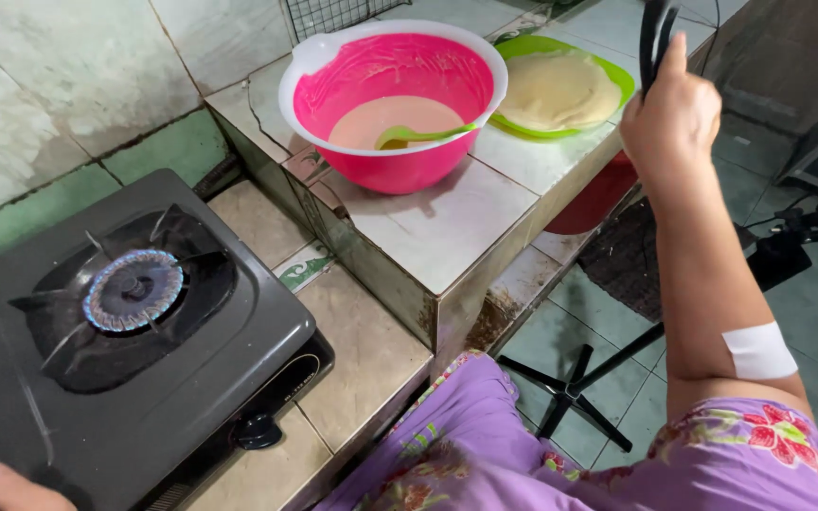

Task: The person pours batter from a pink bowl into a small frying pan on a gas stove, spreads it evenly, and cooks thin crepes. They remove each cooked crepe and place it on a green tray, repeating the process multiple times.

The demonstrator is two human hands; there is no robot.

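A black handle [657, 38] is clamped in the raised right hand [671, 118] beyond the pink bowl [392, 99], while the left hand [11, 487], grip unreadable, is rested beside the lit burner [133, 290], where a burn is risked.

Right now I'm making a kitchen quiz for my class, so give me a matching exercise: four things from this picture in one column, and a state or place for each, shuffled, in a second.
Things:
1. pink bowl
2. green plate
3. gas burner
4. right hand

States or places:
A. lit with a blue flame
B. holds pale batter and a green ladle
C. raised, gripping a black handle
D. carries a stack of thin pale flat cakes

Pairs: 1-B, 2-D, 3-A, 4-C
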